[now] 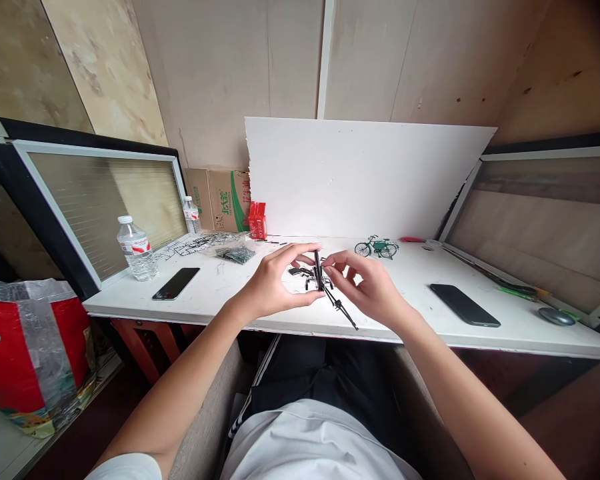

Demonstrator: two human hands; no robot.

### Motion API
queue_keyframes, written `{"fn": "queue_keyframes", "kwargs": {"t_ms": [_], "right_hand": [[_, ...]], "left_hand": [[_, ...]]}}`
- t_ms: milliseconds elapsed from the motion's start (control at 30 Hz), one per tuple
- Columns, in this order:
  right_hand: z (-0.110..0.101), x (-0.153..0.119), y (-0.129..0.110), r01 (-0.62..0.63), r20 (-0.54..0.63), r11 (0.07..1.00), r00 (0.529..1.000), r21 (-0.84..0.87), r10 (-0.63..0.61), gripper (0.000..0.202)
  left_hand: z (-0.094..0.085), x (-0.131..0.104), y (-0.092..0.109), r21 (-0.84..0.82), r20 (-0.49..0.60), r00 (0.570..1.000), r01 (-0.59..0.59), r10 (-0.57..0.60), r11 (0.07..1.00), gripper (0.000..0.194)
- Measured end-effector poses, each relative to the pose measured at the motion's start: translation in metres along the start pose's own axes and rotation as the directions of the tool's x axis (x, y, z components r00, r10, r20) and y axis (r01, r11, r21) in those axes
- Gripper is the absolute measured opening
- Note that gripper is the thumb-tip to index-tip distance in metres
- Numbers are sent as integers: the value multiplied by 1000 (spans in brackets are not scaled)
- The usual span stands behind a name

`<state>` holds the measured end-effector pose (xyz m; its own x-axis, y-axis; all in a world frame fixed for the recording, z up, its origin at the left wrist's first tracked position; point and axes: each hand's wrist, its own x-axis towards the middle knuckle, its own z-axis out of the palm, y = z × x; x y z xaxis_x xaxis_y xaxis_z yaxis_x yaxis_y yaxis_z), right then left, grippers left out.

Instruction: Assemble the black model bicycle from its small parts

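Note:
My left hand (273,283) holds a thin black model part (319,272) upright, seen edge-on, between the thumb below and the fingers above. The part looks like a small wheel. My right hand (364,285) is closed in a pinch at its right side; whatever lies between those fingertips is too small to make out. A slim black rod-like piece (344,311) slants down to the right below the part. Other small black pieces (301,271) show behind my left hand's grip. Beyond my right hand, a green model bicycle (377,248) stands on the white table (220,303).
Phones lie at left (176,284) and right (465,305). Water bottles (137,250), black sprue frames (195,244) and a bag of small parts (235,255) occupy the left side. A red box (258,221) stands behind; a mouse (557,317) sits far right.

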<state>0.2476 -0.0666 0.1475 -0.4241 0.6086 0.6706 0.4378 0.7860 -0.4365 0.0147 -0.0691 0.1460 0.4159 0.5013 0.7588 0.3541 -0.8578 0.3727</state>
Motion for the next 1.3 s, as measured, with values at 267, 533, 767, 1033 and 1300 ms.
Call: {"fn": "queue_keyframes", "kwargs": {"t_ms": [267,533,767,1033,1300], "right_hand": [[1,-1,11,148,-24,980,988,-130,-152,15],[1,-1,11,213,-46,963,974,-166,-223,13],[2,-1,12,173,-33,974,983,-146,-180,12],[3,-1,13,56,-14,994,998,-98,-57,16],[3,1,8,-103,40,995,994,13,102,22]], "left_hand": [[0,1,2,-130,14,998,64,-63,989,73],[-1,-1,3,-248,23,993,122,-120,961,67],[-1,0,3,-189,30,993,117,-113,975,67],[-1,0,1,-99,17,996,90,-89,991,69],[2,0,-1,-7,-21,1000,-2,2,1000,69]]}}
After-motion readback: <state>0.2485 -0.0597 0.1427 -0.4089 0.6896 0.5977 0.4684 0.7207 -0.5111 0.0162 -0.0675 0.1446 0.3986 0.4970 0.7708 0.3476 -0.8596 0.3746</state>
